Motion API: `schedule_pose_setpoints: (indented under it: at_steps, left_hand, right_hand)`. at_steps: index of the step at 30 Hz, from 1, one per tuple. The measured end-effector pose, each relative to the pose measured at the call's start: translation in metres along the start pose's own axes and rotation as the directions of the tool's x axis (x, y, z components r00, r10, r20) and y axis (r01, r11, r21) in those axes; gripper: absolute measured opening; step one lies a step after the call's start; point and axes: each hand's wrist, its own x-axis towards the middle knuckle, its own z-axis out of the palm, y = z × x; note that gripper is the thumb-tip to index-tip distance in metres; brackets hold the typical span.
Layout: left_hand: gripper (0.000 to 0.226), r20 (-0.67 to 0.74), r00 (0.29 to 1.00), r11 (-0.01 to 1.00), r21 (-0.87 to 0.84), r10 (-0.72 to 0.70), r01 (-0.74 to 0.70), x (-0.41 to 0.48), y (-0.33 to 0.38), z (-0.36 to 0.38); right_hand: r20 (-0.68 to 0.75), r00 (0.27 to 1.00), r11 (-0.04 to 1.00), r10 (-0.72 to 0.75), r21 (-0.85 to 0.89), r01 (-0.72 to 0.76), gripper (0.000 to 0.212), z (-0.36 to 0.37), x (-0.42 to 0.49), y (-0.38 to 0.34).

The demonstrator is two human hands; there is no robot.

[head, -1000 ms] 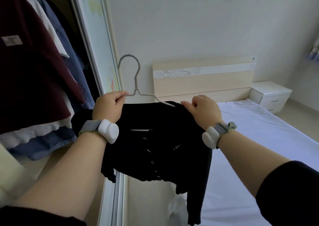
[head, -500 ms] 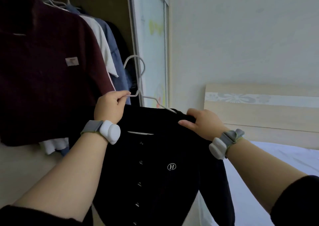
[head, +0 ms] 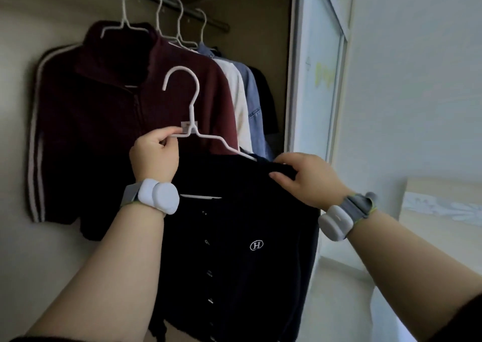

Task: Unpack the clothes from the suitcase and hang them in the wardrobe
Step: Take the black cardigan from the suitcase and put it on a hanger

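A black buttoned cardigan [head: 242,237] with a small white H logo hangs on a white wire hanger [head: 191,101]. My left hand [head: 154,153] grips the hanger's left arm just below the hook. My right hand [head: 307,177] pinches the cardigan's right shoulder where it lies over the hanger. The hanger's hook is free in the air, below the wardrobe rail [head: 167,5] and in front of the clothes hung there. The suitcase is out of view.
On the rail hang a maroon zip jacket [head: 99,122] with white sleeve stripes, a white shirt [head: 238,99], a blue shirt [head: 254,107] and a dark garment [head: 266,99]. The sliding wardrobe door [head: 313,80] stands at right. A bed headboard [head: 443,206] shows at far right.
The view has swung left from the bed to the open wardrobe. Both hands have carried the cardigan on its hanger in front of the hung clothes, and the rail has come into sight.
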Motion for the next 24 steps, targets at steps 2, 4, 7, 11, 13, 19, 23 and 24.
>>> schedule_pose_setpoints:
  at_steps: [2, 4, 7, 11, 13, 19, 23, 24]
  left_hand:
    - [0.031, -0.047, 0.999, 1.000, -0.003, -0.015, 0.015, 0.017, 0.001, -0.006]
    - [0.032, -0.080, 0.997, 1.000, -0.002, -0.021, 0.021, 0.026, 0.002, -0.008]
    - [0.033, -0.163, 0.987, 0.999, 0.041, 0.009, -0.002, 0.048, 0.009, -0.021]
    - [0.034, -0.252, 0.967, 0.994, 0.111, 0.034, -0.006, 0.075, 0.019, -0.035]
    - [0.033, -0.290, 0.953, 0.982, 0.189, 0.083, -0.028, 0.089, 0.023, -0.041]
    - [0.048, -0.303, 0.929, 0.888, 0.457, 0.211, -0.053, 0.118, 0.038, -0.055]
    - [0.067, -0.182, 0.981, 0.844, 0.534, 0.065, 0.044, 0.104, 0.043, -0.054]
    - [0.069, -0.158, 0.987, 0.836, 0.546, 0.033, 0.060, 0.101, 0.042, -0.053]
  right_hand:
    - [-0.012, 0.999, 0.999, -0.033, 0.017, 0.033, 0.027, 0.008, 0.020, 0.001]
    - [-0.038, 0.998, 0.998, -0.052, 0.026, 0.053, 0.027, 0.013, 0.029, 0.003]
    - [-0.111, 0.989, 0.994, -0.095, 0.043, 0.100, 0.028, 0.022, 0.060, -0.002]
    - [-0.202, 0.967, 0.984, -0.154, 0.057, 0.168, 0.031, 0.022, 0.098, -0.012]
    - [-0.236, 0.954, 0.971, -0.185, 0.104, 0.214, 0.029, 0.020, 0.119, -0.018]
    - [-0.255, 0.948, 0.954, -0.192, 0.178, 0.241, 0.035, 0.012, 0.181, -0.027]
    - [-0.255, 0.949, 0.943, -0.183, 0.227, 0.243, 0.034, 0.001, 0.221, -0.039]
    - [-0.236, 0.954, 0.938, -0.183, 0.250, 0.242, 0.032, -0.003, 0.229, -0.044]
